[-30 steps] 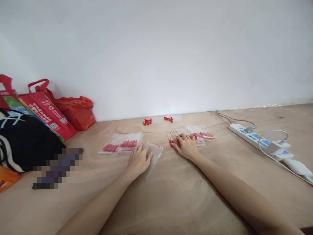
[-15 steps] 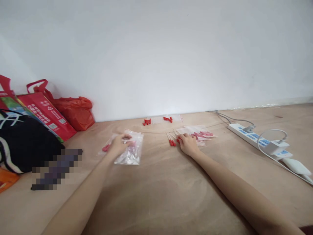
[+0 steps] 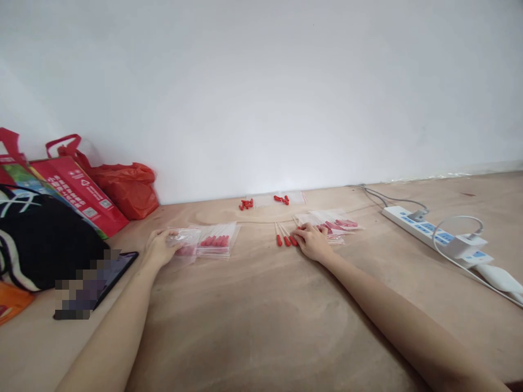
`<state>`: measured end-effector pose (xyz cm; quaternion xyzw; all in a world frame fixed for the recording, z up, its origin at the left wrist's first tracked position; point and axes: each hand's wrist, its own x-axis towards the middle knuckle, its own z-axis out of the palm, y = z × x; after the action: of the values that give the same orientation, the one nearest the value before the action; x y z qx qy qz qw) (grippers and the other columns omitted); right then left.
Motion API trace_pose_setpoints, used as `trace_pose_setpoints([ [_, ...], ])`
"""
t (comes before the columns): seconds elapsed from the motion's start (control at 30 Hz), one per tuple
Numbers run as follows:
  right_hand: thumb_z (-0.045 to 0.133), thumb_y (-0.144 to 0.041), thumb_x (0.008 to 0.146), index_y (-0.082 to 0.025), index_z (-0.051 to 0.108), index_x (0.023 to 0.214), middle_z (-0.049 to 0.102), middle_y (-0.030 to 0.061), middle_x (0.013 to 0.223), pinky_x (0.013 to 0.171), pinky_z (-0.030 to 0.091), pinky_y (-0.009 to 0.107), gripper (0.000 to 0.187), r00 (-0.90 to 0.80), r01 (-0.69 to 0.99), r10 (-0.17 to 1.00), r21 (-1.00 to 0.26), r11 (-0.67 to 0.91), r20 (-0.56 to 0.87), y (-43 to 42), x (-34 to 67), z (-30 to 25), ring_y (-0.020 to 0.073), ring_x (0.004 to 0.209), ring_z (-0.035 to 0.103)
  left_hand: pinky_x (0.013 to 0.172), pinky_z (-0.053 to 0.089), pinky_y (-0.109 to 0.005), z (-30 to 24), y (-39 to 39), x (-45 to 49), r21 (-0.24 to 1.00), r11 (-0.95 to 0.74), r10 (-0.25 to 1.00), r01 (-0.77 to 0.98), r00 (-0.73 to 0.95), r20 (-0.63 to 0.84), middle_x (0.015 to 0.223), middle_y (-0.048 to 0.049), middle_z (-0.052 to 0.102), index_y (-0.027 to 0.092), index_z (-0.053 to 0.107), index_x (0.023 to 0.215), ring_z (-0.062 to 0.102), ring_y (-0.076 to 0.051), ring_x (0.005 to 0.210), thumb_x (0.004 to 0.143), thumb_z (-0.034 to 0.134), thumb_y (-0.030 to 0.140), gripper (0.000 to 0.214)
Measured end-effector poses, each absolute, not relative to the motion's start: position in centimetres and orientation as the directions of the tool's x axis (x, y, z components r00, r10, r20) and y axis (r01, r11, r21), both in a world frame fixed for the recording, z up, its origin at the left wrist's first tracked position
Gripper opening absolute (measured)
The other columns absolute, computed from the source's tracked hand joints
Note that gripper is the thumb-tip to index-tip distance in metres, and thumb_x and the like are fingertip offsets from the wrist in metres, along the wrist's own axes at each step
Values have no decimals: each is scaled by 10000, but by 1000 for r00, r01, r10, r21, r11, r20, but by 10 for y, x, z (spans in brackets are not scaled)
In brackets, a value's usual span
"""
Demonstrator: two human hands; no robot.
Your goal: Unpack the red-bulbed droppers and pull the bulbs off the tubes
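My left hand (image 3: pixel 160 247) is closed on the edge of a clear plastic bag (image 3: pixel 186 235), with something pink-red showing through it. Touching that bag on its right is a flat zip bag (image 3: pixel 215 240) with several red pieces inside. Over on the right, the curled fingers of my right hand (image 3: pixel 314 242) hold a thin pale stick with a red tip (image 3: pixel 293 240), its far part partly hidden by the hand. Two more red-tipped sticks (image 3: pixel 283 240) lie fanned out just left of these fingers. Behind the right hand are clear zip bags (image 3: pixel 339 222) with red pieces in them.
Loose red pieces (image 3: pixel 246 204) and a clear bag (image 3: pixel 263 200) lie by the wall. At right runs a white power strip (image 3: pixel 425 228) with a charger (image 3: pixel 463 246) and cables. Left stand red bags (image 3: pixel 126 188), a black bag (image 3: pixel 44 239) and a phone (image 3: pixel 118 269).
My left hand has moved left with the clear bag, uncovering the zip bag of red pieces. The sticks beside my right hand are more spread out; that hand stays nearly in place.
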<state>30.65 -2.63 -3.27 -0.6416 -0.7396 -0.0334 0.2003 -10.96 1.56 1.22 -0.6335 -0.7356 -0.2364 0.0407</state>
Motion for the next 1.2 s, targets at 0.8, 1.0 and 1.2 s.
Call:
trace_pose_setpoints([
  [0.8, 325, -310, 856, -216, 551, 1012, 482, 107, 1131, 874, 215, 431, 291, -194, 891, 881, -299, 342, 432, -29, 304, -34, 212, 1103, 382, 856, 432, -309, 10, 6, -33, 331, -429, 872, 840, 290, 396, 1002, -51, 653, 209, 647, 952, 583, -193, 946, 795, 357, 414, 388],
  [1.0, 355, -350, 852, -212, 578, 935, 498, 91, 1105, 874, 200, 409, 275, -168, 899, 844, -272, 343, 509, -30, 303, -36, 201, 1046, 421, 849, 440, -310, -6, -3, 5, 247, -509, 816, 824, 371, 444, 995, -46, 647, 218, 654, 912, 584, -181, 923, 818, 368, 326, 320],
  [1.2, 384, -312, 837, -209, 586, 899, 524, 67, 1044, 864, 191, 376, 235, -189, 892, 803, -243, 381, 565, -33, 300, -36, 174, 956, 456, 877, 438, -321, -13, -18, 33, 311, -677, 725, 667, 533, 436, 989, -42, 649, 223, 652, 938, 574, -166, 960, 834, 369, 298, 311],
])
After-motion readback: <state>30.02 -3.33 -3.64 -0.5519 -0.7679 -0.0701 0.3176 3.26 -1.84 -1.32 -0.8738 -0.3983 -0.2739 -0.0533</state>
